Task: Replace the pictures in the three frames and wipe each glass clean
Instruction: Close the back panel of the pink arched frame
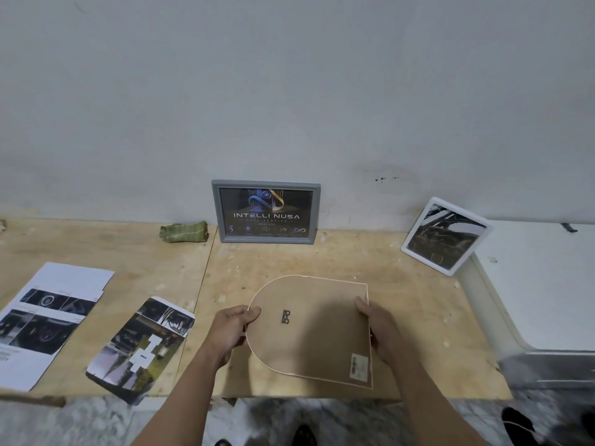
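- A plywood tabletop [322, 262] runs along a plain grey wall [289, 75], seen from above.
- The arched frame [310, 329] lies back-up at the near edge, brown backing board and small metal hanger [285, 317] showing, between both hands.
- The left hand [233, 326] curls its fingers round the rounded end; the right hand [376, 323] grips the straight end, thumb on top.
- Beyond the grip, a grey frame [266, 211] leans on the wall; far right of it tilts a white frame [446, 235].
- Left of the grip lie a cut print [141, 346] and printed sheets [48, 317]; a folded green cloth [184, 232] sits further back.
- Risk: the frame overhangs the table edge, so a slack hold could drop it and crack the glass.
- Hidden: the glass, the picture beneath, and any backing clips; the corner label [359, 366] is unreadable.
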A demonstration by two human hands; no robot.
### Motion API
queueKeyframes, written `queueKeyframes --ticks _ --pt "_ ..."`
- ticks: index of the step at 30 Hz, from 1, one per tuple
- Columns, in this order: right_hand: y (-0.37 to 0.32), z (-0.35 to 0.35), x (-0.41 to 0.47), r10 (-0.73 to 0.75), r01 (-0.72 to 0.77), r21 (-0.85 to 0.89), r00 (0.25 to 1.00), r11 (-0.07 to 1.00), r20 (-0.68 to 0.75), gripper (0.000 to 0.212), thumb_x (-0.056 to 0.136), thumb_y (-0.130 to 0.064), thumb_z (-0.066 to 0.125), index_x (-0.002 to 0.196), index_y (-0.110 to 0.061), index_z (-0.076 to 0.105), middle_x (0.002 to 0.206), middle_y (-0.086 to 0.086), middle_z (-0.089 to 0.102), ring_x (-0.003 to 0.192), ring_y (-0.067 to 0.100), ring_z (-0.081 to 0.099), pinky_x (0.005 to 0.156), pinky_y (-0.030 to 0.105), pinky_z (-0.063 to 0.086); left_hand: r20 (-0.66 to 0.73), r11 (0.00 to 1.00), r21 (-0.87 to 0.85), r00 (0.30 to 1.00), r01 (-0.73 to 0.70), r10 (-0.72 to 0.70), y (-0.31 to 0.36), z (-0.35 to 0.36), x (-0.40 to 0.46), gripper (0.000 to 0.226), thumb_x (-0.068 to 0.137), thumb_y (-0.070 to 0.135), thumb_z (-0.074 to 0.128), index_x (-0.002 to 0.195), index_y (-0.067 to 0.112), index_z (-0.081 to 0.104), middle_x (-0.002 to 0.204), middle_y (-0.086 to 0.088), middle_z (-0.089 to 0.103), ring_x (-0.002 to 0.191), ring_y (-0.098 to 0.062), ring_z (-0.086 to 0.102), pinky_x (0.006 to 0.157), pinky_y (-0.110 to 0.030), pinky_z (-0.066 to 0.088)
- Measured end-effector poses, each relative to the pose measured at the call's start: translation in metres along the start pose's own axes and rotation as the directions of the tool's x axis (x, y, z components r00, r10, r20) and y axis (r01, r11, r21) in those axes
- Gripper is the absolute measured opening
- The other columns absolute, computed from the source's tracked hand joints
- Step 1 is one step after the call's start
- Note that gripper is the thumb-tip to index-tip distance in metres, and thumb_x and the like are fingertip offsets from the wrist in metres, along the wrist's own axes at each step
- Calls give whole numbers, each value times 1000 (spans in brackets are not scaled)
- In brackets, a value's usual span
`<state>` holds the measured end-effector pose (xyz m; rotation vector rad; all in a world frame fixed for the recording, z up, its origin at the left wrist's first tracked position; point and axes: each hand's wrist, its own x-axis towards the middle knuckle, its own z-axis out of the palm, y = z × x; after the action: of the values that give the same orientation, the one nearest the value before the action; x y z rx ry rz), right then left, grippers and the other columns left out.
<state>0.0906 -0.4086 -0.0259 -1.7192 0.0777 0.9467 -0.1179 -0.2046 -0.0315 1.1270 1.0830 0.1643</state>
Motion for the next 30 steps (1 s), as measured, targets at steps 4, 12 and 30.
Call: queueKeyframes --ticks 4,12,30 --pt "-12 6 3 -93 89 -69 994 994 -50 31 78 -44 71 85 -13 75 86 6 76 83 26 72 85 46 57 34 999 41 999 -15 13 5 -2 -3 15 91 20 68 80 10 71 73 -7 64 58 -17 55 54 -22 43" --pt "-24 24 0 -159 165 -94 985 982 74 47 82 -49 65 86 -4 74 87 14 75 85 31 71 88 48 54 -16 993 -12 993 -119 119 30 3 1 18 89 17 72 86 0 75 77 -18 74 61 -23 63 58 -26 50" --pt "-59 149 -49 -835 842 -451 457 295 306 20 86 -32 66 76 -17 59 68 -6 52 65 11 45 60 32 37 -66 992 -119 996 46 -54 74 -52 9 64 93 65 49 109 3 60 102 -11 67 95 -34 66 79 -41 58"
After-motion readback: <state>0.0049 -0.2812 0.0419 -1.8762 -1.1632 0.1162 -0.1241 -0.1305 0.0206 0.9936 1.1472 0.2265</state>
